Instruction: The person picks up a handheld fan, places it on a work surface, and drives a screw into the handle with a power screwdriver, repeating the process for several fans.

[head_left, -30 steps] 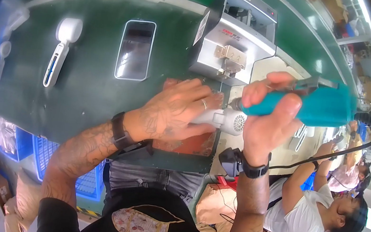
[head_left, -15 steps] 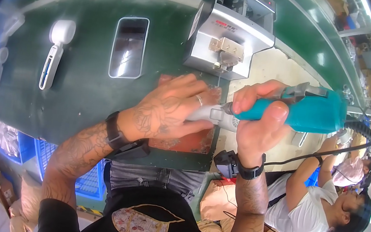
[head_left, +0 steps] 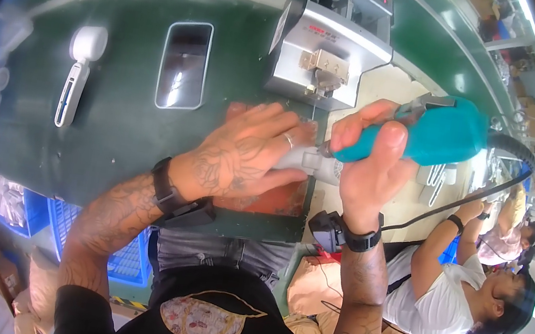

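My left hand (head_left: pixel 250 147) grips a white plastic device (head_left: pixel 323 164) with a folding joint and a vented end, holding it down over a worn reddish mat (head_left: pixel 266 199). My palm and fingers hide much of it. In my right hand (head_left: pixel 371 175) is a teal electric screwdriver (head_left: pixel 449 133), tilted, with its tip pointing left and down at the joint of the device. Whether the bit sits in a screw I cannot tell.
A grey metal screw feeder (head_left: pixel 323 51) stands just beyond my hands. Further left lie a phone (head_left: pixel 184 65) and another white device (head_left: pixel 76 79) with a round head. A black cable (head_left: pixel 444 212) trails from the screwdriver. At right, a person in a white shirt (head_left: pixel 448 298) works close by.
The screwdriver's rear end has swung up and slightly left, so it tilts more steeply. My right hand has turned with it. My left hand stays almost in place on the white device.
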The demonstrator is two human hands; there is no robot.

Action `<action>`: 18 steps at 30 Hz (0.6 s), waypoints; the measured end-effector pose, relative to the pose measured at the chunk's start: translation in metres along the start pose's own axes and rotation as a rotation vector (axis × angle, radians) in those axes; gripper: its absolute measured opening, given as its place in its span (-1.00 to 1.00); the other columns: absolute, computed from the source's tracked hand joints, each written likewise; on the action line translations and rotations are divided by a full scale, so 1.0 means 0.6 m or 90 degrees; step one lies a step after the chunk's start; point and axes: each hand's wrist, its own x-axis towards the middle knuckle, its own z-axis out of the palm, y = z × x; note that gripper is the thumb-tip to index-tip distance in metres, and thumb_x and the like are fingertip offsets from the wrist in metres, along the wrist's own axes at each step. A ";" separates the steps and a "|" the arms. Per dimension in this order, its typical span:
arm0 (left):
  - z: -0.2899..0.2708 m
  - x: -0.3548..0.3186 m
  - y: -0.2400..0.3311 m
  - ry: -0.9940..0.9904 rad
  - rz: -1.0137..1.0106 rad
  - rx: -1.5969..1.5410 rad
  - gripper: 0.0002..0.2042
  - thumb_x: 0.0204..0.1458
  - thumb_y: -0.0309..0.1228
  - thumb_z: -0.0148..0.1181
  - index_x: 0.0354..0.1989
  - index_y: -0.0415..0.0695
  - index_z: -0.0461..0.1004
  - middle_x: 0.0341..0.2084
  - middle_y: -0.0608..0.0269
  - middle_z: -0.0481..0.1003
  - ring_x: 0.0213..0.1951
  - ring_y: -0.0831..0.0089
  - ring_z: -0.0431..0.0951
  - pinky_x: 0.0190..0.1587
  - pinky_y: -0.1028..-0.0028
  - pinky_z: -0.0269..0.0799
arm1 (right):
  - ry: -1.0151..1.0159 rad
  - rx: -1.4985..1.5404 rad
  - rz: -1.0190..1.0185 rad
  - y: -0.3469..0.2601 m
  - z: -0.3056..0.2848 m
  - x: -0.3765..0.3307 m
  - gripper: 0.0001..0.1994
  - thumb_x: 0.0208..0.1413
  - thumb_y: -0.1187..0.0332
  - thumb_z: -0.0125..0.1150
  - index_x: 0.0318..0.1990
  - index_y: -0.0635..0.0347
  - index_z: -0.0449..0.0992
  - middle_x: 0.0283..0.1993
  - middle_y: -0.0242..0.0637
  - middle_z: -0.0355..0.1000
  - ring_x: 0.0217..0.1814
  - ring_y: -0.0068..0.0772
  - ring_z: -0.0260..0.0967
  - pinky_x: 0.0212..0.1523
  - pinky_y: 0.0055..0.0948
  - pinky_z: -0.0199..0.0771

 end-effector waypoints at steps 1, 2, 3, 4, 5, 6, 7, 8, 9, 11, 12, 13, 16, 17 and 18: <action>-0.001 0.000 -0.003 -0.022 0.013 0.002 -0.47 -0.03 -0.24 0.35 0.09 -0.23 0.41 -0.19 0.10 0.41 -0.14 0.13 0.42 -0.08 0.21 0.38 | 0.014 -0.020 -0.011 -0.005 -0.002 0.007 -0.45 0.30 -0.12 0.06 -0.18 0.36 0.33 -0.51 -0.23 0.32 -0.54 -0.39 0.29 -0.49 -0.40 0.31; 0.000 0.003 -0.005 -0.017 0.018 0.006 -0.47 -0.03 -0.24 0.35 0.09 -0.23 0.41 -0.19 0.10 0.41 -0.14 0.13 0.42 -0.08 0.21 0.38 | 0.028 -0.039 -0.022 -0.009 -0.002 0.014 -0.44 0.32 -0.11 0.04 -0.15 0.39 0.35 -0.50 -0.24 0.32 -0.53 -0.41 0.30 -0.49 -0.41 0.31; 0.003 0.001 -0.005 -0.003 0.024 0.015 -0.47 -0.03 -0.23 0.34 0.09 -0.23 0.41 -0.19 0.11 0.41 -0.14 0.14 0.42 -0.08 0.21 0.39 | 0.027 -0.036 -0.026 -0.013 0.008 0.024 -0.44 0.32 -0.11 0.04 -0.15 0.39 0.35 -0.50 -0.24 0.32 -0.53 -0.41 0.30 -0.49 -0.41 0.31; 0.004 -0.001 -0.004 0.010 0.031 0.022 -0.47 -0.03 -0.22 0.34 0.09 -0.22 0.41 -0.20 0.12 0.42 -0.14 0.15 0.42 -0.09 0.21 0.39 | 0.061 -0.037 -0.048 -0.021 0.023 0.041 -0.45 0.33 -0.09 0.02 -0.12 0.41 0.36 -0.51 -0.26 0.32 -0.52 -0.41 0.30 -0.48 -0.41 0.33; 0.005 -0.005 -0.002 0.011 0.032 0.024 -0.47 -0.03 -0.22 0.34 0.09 -0.22 0.41 -0.20 0.12 0.42 -0.14 0.15 0.42 -0.09 0.21 0.39 | 0.095 -0.038 -0.071 -0.023 0.032 0.057 -0.45 0.35 -0.07 0.00 -0.10 0.42 0.37 -0.51 -0.28 0.32 -0.52 -0.42 0.30 -0.46 -0.41 0.34; 0.000 -0.008 -0.002 0.009 0.021 0.022 -0.47 -0.04 -0.21 0.34 0.08 -0.22 0.42 -0.20 0.13 0.42 -0.14 0.16 0.43 -0.11 0.21 0.39 | 0.084 -0.020 -0.077 -0.018 0.038 0.074 -0.52 0.37 0.00 0.01 -0.11 0.40 0.38 -0.50 -0.29 0.34 -0.49 -0.41 0.33 -0.43 -0.42 0.37; 0.000 -0.006 -0.003 0.007 0.017 0.016 -0.47 -0.04 -0.20 0.35 0.08 -0.22 0.42 -0.21 0.15 0.42 -0.14 0.17 0.43 -0.12 0.21 0.40 | 0.085 -0.022 -0.084 -0.012 0.039 0.086 -0.52 0.37 0.00 0.01 -0.11 0.40 0.38 -0.50 -0.29 0.34 -0.49 -0.41 0.33 -0.43 -0.42 0.37; 0.000 -0.003 -0.003 0.010 0.023 0.018 -0.47 -0.04 -0.20 0.35 0.08 -0.22 0.42 -0.21 0.15 0.42 -0.14 0.17 0.43 -0.12 0.21 0.40 | 0.080 -0.033 -0.111 -0.003 0.040 0.095 -0.53 0.37 0.01 0.02 -0.12 0.39 0.39 -0.49 -0.28 0.35 -0.48 -0.41 0.34 -0.42 -0.42 0.38; -0.001 -0.003 -0.001 -0.001 0.017 0.017 -0.47 -0.05 -0.20 0.35 0.07 -0.21 0.42 -0.21 0.16 0.42 -0.15 0.18 0.43 -0.13 0.21 0.40 | 0.072 -0.041 -0.135 0.006 0.042 0.100 -0.55 0.37 0.03 0.03 -0.12 0.38 0.39 -0.48 -0.28 0.36 -0.47 -0.40 0.36 -0.40 -0.42 0.39; -0.004 -0.002 0.000 -0.011 0.011 0.019 -0.47 -0.05 -0.20 0.35 0.07 -0.21 0.42 -0.22 0.17 0.42 -0.15 0.19 0.43 -0.14 0.21 0.40 | 0.072 -0.067 -0.145 0.020 0.041 0.102 -0.58 0.37 0.06 0.03 -0.14 0.37 0.40 -0.47 -0.27 0.38 -0.45 -0.40 0.38 -0.38 -0.42 0.40; -0.003 -0.001 0.002 -0.004 0.018 0.026 -0.47 -0.05 -0.20 0.35 0.07 -0.21 0.43 -0.22 0.18 0.42 -0.15 0.19 0.43 -0.14 0.21 0.39 | 0.053 -0.053 -0.146 0.023 0.040 0.100 -0.58 0.37 0.06 0.03 -0.14 0.37 0.40 -0.47 -0.27 0.38 -0.45 -0.40 0.38 -0.39 -0.43 0.40; -0.002 -0.001 0.004 0.001 0.025 0.032 -0.48 -0.06 -0.20 0.35 0.06 -0.20 0.43 -0.23 0.18 0.41 -0.16 0.20 0.43 -0.15 0.21 0.39 | 0.034 -0.040 -0.147 0.024 0.038 0.100 -0.59 0.37 0.07 0.04 -0.15 0.36 0.40 -0.47 -0.27 0.38 -0.45 -0.40 0.38 -0.39 -0.43 0.40; 0.003 -0.003 -0.002 0.021 0.028 0.025 -0.48 -0.05 -0.20 0.34 0.06 -0.19 0.44 -0.24 0.18 0.42 -0.16 0.20 0.43 -0.16 0.21 0.38 | 0.017 -0.043 -0.138 0.020 0.044 0.092 -0.61 0.37 0.09 0.03 -0.15 0.34 0.40 -0.47 -0.27 0.38 -0.45 -0.40 0.38 -0.40 -0.42 0.39; 0.004 -0.006 -0.004 0.019 0.029 0.023 -0.48 -0.05 -0.20 0.34 0.06 -0.19 0.44 -0.24 0.18 0.42 -0.16 0.20 0.43 -0.16 0.21 0.38 | 0.019 -0.044 -0.136 0.014 0.045 0.087 -0.61 0.37 0.09 0.03 -0.15 0.34 0.40 -0.47 -0.27 0.38 -0.45 -0.40 0.38 -0.40 -0.42 0.39; 0.005 -0.009 -0.007 0.015 0.022 0.013 -0.49 -0.05 -0.20 0.34 0.06 -0.20 0.44 -0.24 0.18 0.42 -0.16 0.20 0.43 -0.17 0.21 0.38 | 0.030 -0.052 -0.080 0.004 0.048 0.080 -0.60 0.36 0.07 0.04 -0.15 0.34 0.40 -0.49 -0.27 0.37 -0.46 -0.40 0.36 -0.40 -0.41 0.38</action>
